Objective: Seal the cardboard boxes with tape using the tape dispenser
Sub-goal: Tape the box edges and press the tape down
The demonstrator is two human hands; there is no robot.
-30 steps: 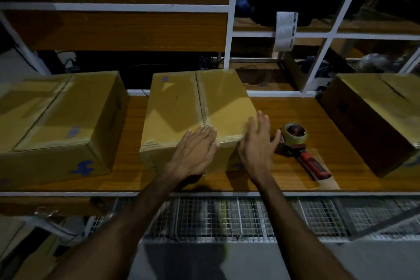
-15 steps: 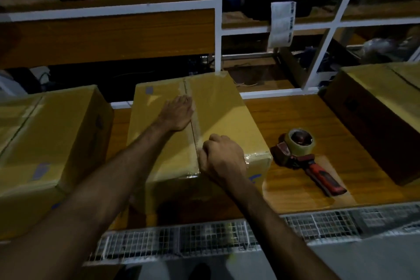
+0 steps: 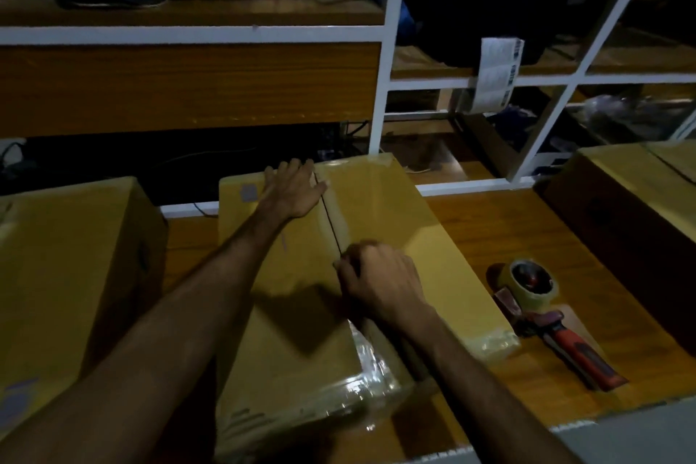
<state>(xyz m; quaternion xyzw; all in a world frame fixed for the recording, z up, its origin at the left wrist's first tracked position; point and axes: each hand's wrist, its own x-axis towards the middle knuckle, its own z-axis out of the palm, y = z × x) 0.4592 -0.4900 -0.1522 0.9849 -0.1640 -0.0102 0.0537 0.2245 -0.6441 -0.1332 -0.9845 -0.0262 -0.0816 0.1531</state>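
The middle box (image 3: 380,237) already carries tape; flat left hand (image 3: 292,192) and curled, empty right hand (image 3: 380,282) press it, while the tape dispenser (image 3: 542,309) lies unused beside it.

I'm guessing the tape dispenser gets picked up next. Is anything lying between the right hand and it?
Nothing visible does. The right hand rests on the middle box, and only box top and bare wooden shelf separate it from the tape dispenser.

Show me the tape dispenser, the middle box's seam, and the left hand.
tape dispenser (image 3: 533,281), head view, on the tape roll.
middle box's seam (image 3: 330,222), head view, on the dark line between the flaps.
left hand (image 3: 292,192), head view, on its back.
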